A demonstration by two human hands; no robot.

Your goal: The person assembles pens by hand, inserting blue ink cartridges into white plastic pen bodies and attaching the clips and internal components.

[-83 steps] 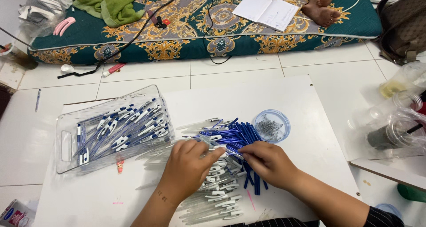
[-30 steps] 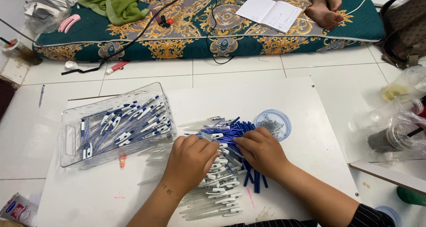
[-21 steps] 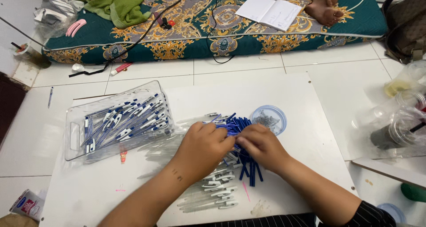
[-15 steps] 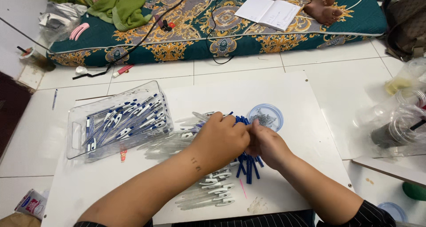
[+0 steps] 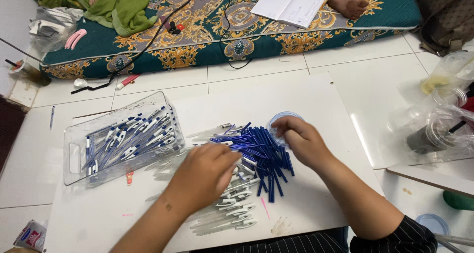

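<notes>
One head-worn camera looks steeply down, close over the white board (image 5: 316, 100), facing the mattress (image 5: 237, 40) beyond.

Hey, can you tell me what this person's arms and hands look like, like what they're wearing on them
Both hands are bare: no gloves, and no rings or watch that I can see. The left hand leads into a bare forearm with a small dark mark near the wrist. The right hand also has a bare forearm, with a dark sleeve with thin pale stripes starting near the elbow.
</notes>
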